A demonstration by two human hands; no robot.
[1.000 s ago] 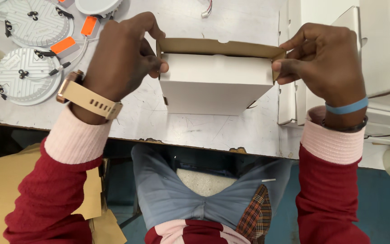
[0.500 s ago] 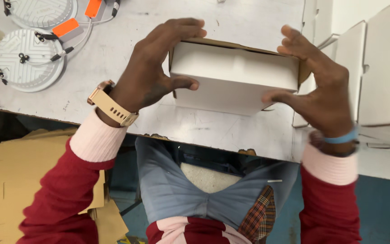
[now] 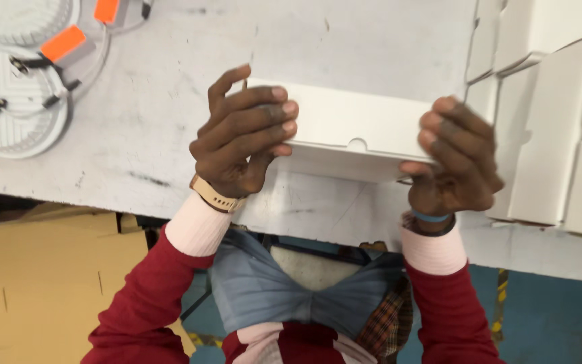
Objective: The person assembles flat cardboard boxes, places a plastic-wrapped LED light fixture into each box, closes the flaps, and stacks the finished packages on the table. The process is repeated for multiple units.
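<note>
Above the worktop [image 3: 372, 40], a white box [image 3: 351, 125] is held crosswise, its long axis spanning left hand [image 3: 244, 145] to right hand [image 3: 456, 165], each grip pressed on one end.

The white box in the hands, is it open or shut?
Shut: the white box shows its lid flap tucked flat, thumb notch at the edge.

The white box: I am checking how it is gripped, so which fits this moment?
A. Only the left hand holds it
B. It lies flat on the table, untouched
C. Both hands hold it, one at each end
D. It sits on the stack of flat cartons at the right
C: the left hand grips one end of the white box and the right hand the other.
</note>
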